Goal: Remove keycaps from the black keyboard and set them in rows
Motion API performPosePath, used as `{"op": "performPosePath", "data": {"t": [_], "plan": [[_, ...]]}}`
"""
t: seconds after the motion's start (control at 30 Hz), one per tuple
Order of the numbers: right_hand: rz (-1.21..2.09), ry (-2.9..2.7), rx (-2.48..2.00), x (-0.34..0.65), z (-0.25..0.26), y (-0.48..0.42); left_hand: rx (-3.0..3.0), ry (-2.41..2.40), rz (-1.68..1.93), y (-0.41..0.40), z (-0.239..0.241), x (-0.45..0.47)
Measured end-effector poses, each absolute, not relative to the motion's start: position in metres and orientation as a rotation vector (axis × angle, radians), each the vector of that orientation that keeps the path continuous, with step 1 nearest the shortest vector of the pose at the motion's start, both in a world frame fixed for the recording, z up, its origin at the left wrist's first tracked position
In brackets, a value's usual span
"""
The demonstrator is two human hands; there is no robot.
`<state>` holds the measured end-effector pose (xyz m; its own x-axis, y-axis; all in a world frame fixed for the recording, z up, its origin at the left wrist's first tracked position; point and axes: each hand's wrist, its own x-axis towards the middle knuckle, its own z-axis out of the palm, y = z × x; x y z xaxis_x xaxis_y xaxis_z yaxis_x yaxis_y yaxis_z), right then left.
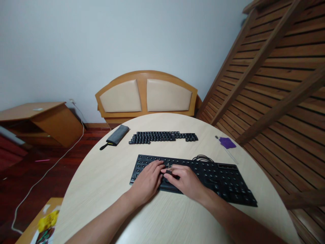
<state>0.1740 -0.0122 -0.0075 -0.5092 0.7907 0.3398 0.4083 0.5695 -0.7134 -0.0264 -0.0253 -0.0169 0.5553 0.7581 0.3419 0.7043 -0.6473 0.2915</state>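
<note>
A black computer keyboard (223, 183) lies slightly slanted on the round table (109, 176); its key positions show small pale squares where keycaps are off. My left hand (148, 178) rests on the left part of the keyboard, fingers stretched forward and nothing visible in them. Between the thumb and index finger of my right hand (186, 178) is a small dark keycap (168, 172), close to my left fingertips. Just behind it shows a little greenish-brown detail too small to name. Farther back, many loose black keycaps (152, 136) stand in rows in a keyboard layout.
A grey pouch (118, 134) with a black strap lies at the back left of the table. On the right are a purple cloth (228, 142) and a thin, pale stick-like tool (230, 154). A coiled black cable (202, 158) sits behind the keyboard. A wooden slatted frame (284, 101) leans at right.
</note>
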Motion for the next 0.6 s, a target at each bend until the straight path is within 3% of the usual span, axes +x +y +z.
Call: {"op": "performPosePath", "data": {"t": [0.17, 0.6], "plan": [[0.632, -2.249, -0.978, 0.179, -0.005, -0.012, 2.677, 1.258, 0.664, -0.026, -0.018, -0.027], [1.018, -1.978, -1.111, 0.182, -0.006, -0.001, 2.657, 1.27, 0.696, -0.024, -0.022, -0.027]]}}
